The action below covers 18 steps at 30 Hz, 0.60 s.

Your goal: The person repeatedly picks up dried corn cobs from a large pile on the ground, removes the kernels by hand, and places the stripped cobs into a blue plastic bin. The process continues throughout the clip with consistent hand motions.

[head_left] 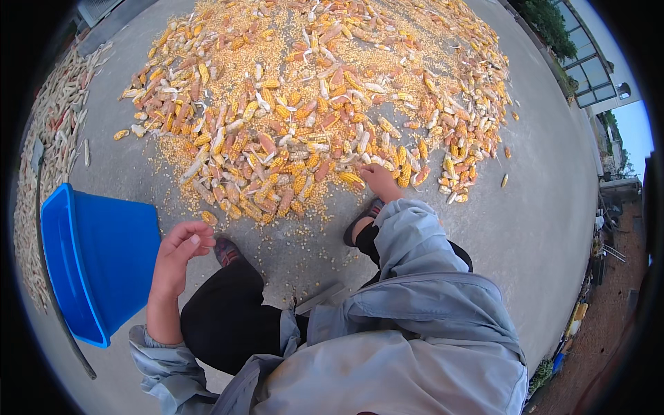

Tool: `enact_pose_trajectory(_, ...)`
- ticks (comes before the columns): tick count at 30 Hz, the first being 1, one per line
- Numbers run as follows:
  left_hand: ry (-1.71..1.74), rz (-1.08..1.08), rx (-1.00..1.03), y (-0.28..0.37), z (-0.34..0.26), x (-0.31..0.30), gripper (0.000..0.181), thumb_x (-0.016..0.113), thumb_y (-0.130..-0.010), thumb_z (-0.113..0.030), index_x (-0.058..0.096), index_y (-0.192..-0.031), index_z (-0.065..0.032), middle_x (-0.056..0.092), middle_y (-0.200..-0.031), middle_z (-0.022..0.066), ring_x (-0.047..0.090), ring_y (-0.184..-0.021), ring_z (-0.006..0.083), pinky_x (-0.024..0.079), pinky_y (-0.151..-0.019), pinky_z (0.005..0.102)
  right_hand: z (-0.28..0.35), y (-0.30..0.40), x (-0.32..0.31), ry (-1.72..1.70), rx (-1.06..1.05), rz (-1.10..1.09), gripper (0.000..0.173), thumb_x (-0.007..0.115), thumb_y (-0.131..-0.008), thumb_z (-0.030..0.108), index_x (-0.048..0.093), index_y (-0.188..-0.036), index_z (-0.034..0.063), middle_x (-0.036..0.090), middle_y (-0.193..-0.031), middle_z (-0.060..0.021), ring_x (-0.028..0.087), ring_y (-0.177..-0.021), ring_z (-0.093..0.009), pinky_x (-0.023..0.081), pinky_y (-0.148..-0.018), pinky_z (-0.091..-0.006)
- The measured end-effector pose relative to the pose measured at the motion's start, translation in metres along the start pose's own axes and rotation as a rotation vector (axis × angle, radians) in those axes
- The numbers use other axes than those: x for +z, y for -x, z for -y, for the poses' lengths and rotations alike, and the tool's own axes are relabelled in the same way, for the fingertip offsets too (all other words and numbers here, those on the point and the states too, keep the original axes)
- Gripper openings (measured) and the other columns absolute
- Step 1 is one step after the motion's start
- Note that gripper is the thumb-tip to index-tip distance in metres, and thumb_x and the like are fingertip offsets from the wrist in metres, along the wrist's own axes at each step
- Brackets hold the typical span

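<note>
In front of me a wide heap of corn cobs [270, 171] is spread over concrete, some with yellow kernels and some stripped to reddish or pale cores. My right hand [381, 181] reaches to the near edge of the heap, its fingertips among the cobs. A partly stripped yellow cob [352, 179] lies just left of those fingers; whether they grip anything is hidden. My left hand [181, 251] is raised over my left knee, fingers loosely bent, with nothing visible in it. Beside it, on the left, stands a blue plastic tub [116, 249].
Loose kernels [358, 54] cover much of the ground between the cobs. Past the tub lies a pile of pale, stripped cobs [57, 119]. A long-handled tool [46, 270] with a flat metal head runs along the tub's outer side. My shoes [226, 251] flank the heap's near edge.
</note>
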<state>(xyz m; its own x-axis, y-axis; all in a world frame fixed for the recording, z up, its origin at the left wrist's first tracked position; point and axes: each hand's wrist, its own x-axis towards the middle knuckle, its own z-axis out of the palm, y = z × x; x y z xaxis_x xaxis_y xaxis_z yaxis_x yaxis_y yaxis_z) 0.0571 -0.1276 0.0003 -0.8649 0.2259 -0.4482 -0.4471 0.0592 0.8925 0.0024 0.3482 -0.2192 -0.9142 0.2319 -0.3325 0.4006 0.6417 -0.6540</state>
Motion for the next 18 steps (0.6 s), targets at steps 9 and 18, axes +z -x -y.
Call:
enact_pose_trajectory(9,0.07,0.135,-0.255,-0.144,0.067,0.014,0.027,0.053,-0.087,-0.018,0.056,-0.111,-0.0042,0.062,-0.104,0.0069,0.06,-0.093,0.0186,0.046,-0.081,0.0304,-0.063,-0.118,0.045,0.196,-0.098,-0.334,0.048,0.06,-0.08,0.024,0.05,-0.124,0.0062,0.062,-0.099,-0.023,0.06,-0.093,-0.036,0.047,-0.082,-0.0425)
enact_pose_trajectory(18,0.211,0.145,-0.431,-0.187,0.113,0.009,0.027,0.051,-0.089,-0.017,0.056,-0.112,-0.0043,0.06,-0.106,0.0073,0.059,-0.095,0.0186,0.046,-0.081,0.0309,-0.022,-0.149,0.078,0.148,0.069,-0.143,0.051,0.064,-0.08,0.023,0.047,-0.127,0.0124,0.06,-0.113,-0.0105,0.058,-0.101,-0.028,0.042,-0.087,-0.0466)
